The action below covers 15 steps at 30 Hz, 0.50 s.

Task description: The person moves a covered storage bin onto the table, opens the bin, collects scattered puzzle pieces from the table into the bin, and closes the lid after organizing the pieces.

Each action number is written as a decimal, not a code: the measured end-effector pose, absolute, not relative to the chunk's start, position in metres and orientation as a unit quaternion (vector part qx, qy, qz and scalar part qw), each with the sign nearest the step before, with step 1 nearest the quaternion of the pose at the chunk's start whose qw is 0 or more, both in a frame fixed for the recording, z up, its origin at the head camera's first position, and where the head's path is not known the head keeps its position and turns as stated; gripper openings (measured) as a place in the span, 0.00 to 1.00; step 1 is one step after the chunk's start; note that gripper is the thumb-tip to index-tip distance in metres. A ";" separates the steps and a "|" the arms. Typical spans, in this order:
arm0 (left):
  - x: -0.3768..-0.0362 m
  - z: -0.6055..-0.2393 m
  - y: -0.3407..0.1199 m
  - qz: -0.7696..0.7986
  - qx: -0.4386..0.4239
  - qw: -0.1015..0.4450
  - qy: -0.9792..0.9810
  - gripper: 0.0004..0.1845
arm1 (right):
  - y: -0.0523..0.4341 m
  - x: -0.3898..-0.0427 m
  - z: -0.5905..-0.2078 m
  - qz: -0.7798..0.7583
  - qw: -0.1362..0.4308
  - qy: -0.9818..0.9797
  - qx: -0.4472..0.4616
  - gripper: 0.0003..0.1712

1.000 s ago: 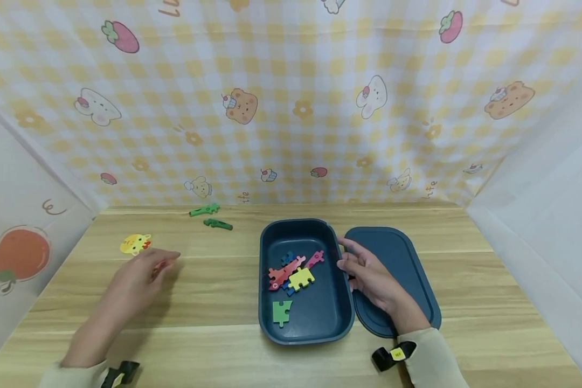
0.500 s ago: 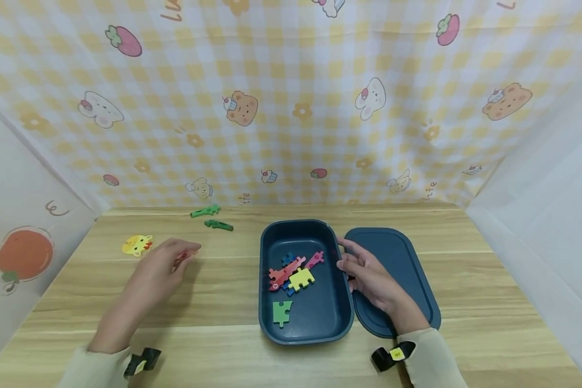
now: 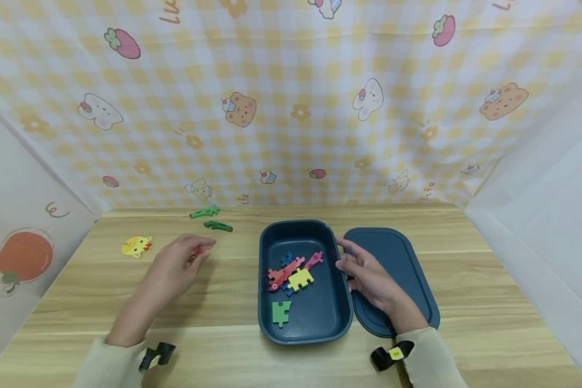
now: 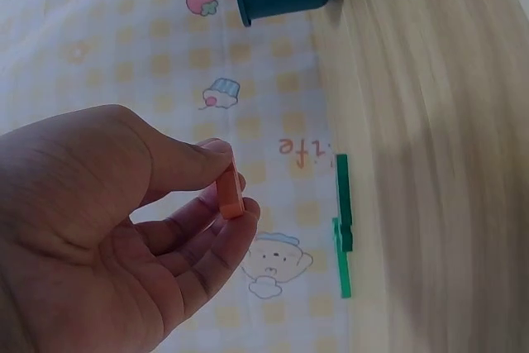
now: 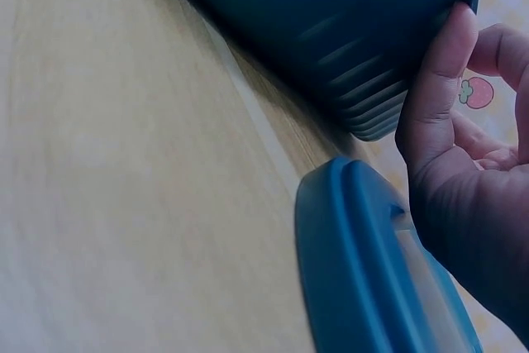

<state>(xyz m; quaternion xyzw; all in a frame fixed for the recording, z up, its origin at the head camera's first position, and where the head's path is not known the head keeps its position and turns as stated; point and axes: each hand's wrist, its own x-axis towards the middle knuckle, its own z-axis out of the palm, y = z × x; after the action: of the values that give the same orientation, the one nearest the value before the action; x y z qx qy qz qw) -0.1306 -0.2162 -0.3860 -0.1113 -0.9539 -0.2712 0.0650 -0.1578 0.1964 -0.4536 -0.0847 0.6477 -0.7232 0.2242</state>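
Note:
My left hand (image 3: 177,264) hovers over the table left of the box. Its thumb and fingers pinch an orange-red puzzle piece (image 4: 230,191), seen edge-on in the left wrist view and mostly hidden in the head view. Fingers of my right hand (image 3: 371,280) touch the right wall of a dark blue box (image 3: 327,318), thumb near the rim. Inside the box lie a green puzzle piece (image 3: 281,313), a yellow one (image 3: 300,279), and several red, pink and blue pieces. Two green puzzle pieces (image 3: 205,212) and a yellow animal-face piece (image 3: 137,246) lie at the table's back left.
The box's dark blue lid (image 3: 393,253) lies flat on the wooden table (image 3: 485,302), right of the box and under my right hand. A yellow checked cloth (image 3: 296,145) hangs along the table's back edge. White cloth sides (image 3: 538,215) stand left and right.
My left hand has moved right, away from the yellow animal-face piece and toward the box, carrying the orange-red puzzle piece. The right hand has stayed at the box wall.

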 end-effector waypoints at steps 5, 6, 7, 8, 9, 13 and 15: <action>-0.134 -0.384 -0.210 -0.273 -0.117 0.068 -0.953 0.15 | 0.195 -0.158 -0.454 -0.724 0.225 0.646 -0.086 0.41; -0.134 -0.384 -0.208 -0.273 -0.117 0.068 -0.952 0.15 | 0.195 -0.158 -0.454 -0.724 0.225 0.647 -0.085 0.41; -0.135 -0.384 -0.207 -0.274 -0.117 0.067 -0.952 0.15 | 0.195 -0.158 -0.454 -0.724 0.226 0.647 -0.083 0.41; -0.135 -0.384 -0.206 -0.276 -0.117 0.065 -0.952 0.15 | 0.195 -0.158 -0.454 -0.724 0.227 0.647 -0.081 0.41; -0.135 -0.384 -0.204 -0.277 -0.116 0.064 -0.952 0.15 | 0.195 -0.158 -0.454 -0.724 0.229 0.647 -0.079 0.41; -0.136 -0.385 -0.200 -0.284 -0.121 0.063 -0.949 0.15 | 0.196 -0.158 -0.455 -0.724 0.231 0.646 -0.074 0.41; -0.137 -0.384 -0.197 -0.285 -0.127 0.067 -0.948 0.15 | 0.197 -0.158 -0.455 -0.728 0.231 0.640 -0.080 0.41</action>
<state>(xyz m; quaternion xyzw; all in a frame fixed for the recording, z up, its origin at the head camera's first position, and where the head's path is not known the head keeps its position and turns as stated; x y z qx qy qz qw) -0.1366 -0.1975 -0.3842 -0.1267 -0.9479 -0.2848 0.0665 -0.1577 0.1968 -0.4548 -0.0796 0.6404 -0.7280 0.2314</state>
